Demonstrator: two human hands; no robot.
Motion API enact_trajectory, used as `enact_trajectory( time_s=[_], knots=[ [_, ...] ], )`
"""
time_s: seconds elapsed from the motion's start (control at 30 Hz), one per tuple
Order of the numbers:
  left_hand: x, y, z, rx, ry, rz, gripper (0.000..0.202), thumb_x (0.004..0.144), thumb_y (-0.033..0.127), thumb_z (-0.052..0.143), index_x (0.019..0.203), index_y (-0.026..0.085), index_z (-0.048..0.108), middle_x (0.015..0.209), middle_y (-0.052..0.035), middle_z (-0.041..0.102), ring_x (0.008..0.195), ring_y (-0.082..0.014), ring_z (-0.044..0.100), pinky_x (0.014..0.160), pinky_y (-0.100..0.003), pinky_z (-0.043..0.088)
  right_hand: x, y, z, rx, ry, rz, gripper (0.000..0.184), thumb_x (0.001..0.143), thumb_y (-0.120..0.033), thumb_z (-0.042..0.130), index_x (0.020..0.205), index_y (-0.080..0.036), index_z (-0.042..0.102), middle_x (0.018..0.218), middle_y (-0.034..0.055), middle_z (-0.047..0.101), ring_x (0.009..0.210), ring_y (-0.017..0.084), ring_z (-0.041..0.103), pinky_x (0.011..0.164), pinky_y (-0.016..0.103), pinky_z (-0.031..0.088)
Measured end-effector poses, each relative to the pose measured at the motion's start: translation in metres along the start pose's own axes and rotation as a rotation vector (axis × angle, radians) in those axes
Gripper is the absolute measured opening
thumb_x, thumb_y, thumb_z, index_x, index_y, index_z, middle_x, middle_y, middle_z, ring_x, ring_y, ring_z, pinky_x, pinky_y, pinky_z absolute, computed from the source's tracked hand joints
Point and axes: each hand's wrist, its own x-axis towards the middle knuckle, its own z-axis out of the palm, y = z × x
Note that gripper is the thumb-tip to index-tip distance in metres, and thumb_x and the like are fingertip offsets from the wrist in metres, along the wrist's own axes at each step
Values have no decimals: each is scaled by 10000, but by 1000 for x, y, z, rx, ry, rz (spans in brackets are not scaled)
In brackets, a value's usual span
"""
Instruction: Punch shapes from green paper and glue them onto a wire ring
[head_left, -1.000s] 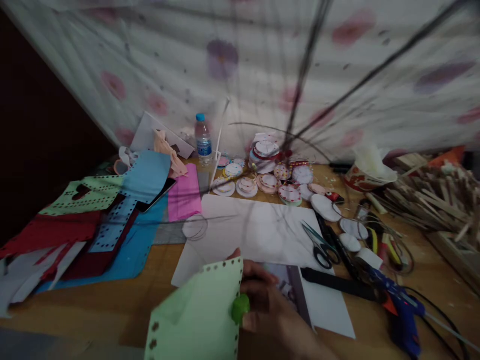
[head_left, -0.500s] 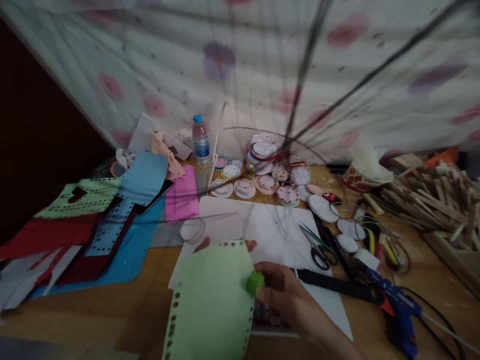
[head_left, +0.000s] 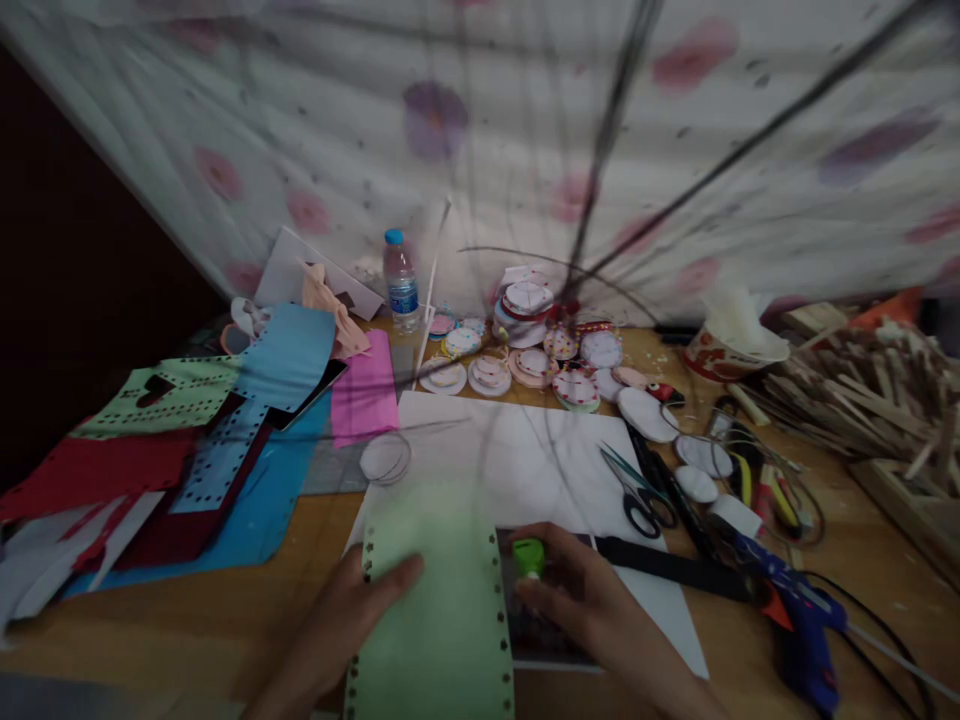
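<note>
A light green sheet (head_left: 442, 620), with small punched shapes along its left and right edges, is held low in front of me. My left hand (head_left: 356, 610) grips its left edge, thumb on top and fingers underneath. Just right of the sheet, my right hand (head_left: 577, 590) holds a small green craft punch (head_left: 529, 557) between thumb and fingers, apart from the paper's edge. Under that hand lies a dark picture with a white border (head_left: 555, 650), partly covered. White paper (head_left: 517, 450) is spread on the wooden table beyond.
Coloured sheets (head_left: 135, 470) are piled at left. A water bottle (head_left: 401, 285) and decorated paper discs (head_left: 487, 372) stand at the back. Scissors (head_left: 641, 500), a black-handled tool (head_left: 675, 568) and a blue glue gun (head_left: 802, 630) lie right, near wooden sticks (head_left: 870, 400).
The sheet has turned and lowered. My left hand has come from behind its far edge to its left edge. The punch has moved off the right edge, slightly rightward, in my right hand.
</note>
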Motion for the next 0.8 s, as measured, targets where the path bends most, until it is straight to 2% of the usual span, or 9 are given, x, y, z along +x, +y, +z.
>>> enact_trajectory(
  time_s=[0.1,0.2,0.3,0.4,0.53,0.67,0.73,0.8],
  knots=[
    [3,-1,-9,27,-40,15,494,694,458,733,1089,179,631,1011,-115,735,948,-324,676,764,-386,536,-3,2,0,-267,102,-16,312,783,-245,593,1093,-219,569,1008,35,646,873,205,588,787,319,444],
    [4,-2,-12,27,-31,10,512,713,438,722,1143,185,606,1045,-118,726,1063,-328,628,830,-400,518,-5,1,-1,-343,74,12,268,787,-283,585,1044,-207,587,944,33,651,830,205,590,736,304,454],
    [3,-2,-13,26,6,3,517,704,420,728,1149,190,599,1100,-117,707,1116,-332,595,872,-410,503,-8,0,-3,-356,39,8,209,834,-343,545,993,-212,580,828,11,638,759,190,580,674,282,449],
    [3,1,-12,56,57,-6,496,698,421,729,1124,191,618,1154,-118,682,1131,-339,583,894,-411,495,-11,2,-6,-362,33,-16,222,889,-399,481,1025,-230,532,830,1,618,766,182,574,693,282,445],
    [0,3,-12,59,88,-15,489,709,413,721,1131,186,624,1144,-113,688,1110,-339,598,929,-429,471,-18,4,-6,-290,51,-6,263,916,-463,423,1069,-253,469,971,30,613,887,199,582,786,310,449],
    [-2,-2,-14,13,86,-11,381,703,397,728,1021,190,687,1069,-114,720,1137,-344,577,931,-423,470,-25,3,-3,-125,142,-1,291,912,-524,387,1001,-256,458,981,46,647,897,212,606,775,310,469],
    [-2,-6,-16,-4,91,-9,326,702,391,732,958,191,705,1035,-116,731,1159,-343,561,950,-426,456,-28,6,-3,-106,187,-27,280,917,-509,386,1010,-256,460,1048,65,648,945,220,609,815,325,467],
    [-2,-10,-19,-44,94,-14,299,692,378,746,920,189,711,995,-122,741,1174,-355,545,993,-451,414,-30,12,-5,-180,171,-70,265,919,-460,418,1084,-256,454,1150,86,612,1020,232,590,870,352,454]
  ],
)
